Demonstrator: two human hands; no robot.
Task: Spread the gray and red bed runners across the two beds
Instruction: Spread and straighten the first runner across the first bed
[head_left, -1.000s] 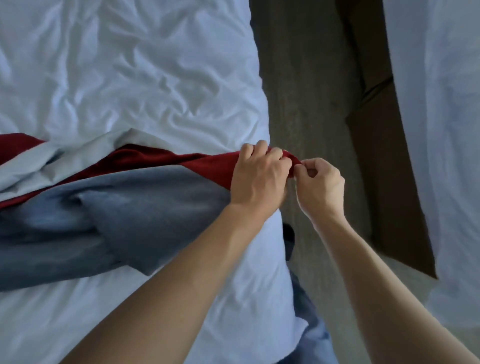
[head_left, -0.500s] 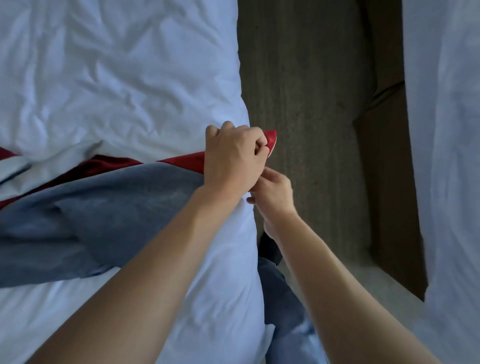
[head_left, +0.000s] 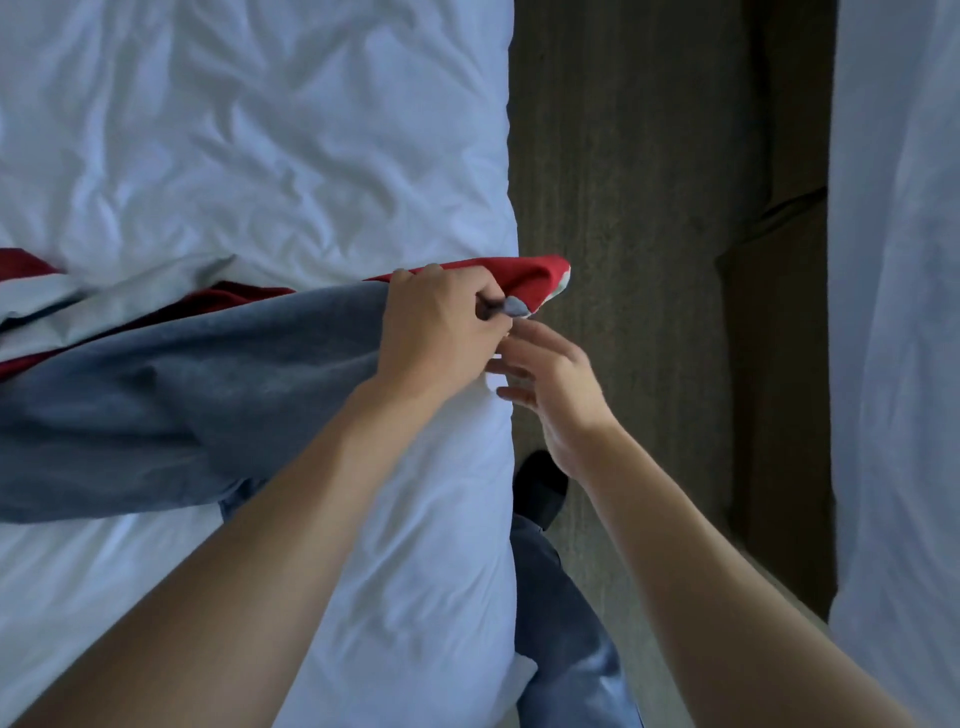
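A gray and red bed runner lies bunched across the white bed on the left, its red end hanging past the bed's right edge. My left hand grips the runner's end at that edge, fingers curled over the gray and red cloth. My right hand hovers just below and right of it, fingers spread and relaxed, holding nothing. A second white bed fills the right side.
A dark carpeted aisle runs between the two beds. A brown wooden bed base lines the right bed. My leg in blue trousers and a dark shoe stand in the aisle beside the left bed.
My right hand has let go of the runner's edge and opened its fingers below my left hand. The red end now sticks out further past the bed's edge.
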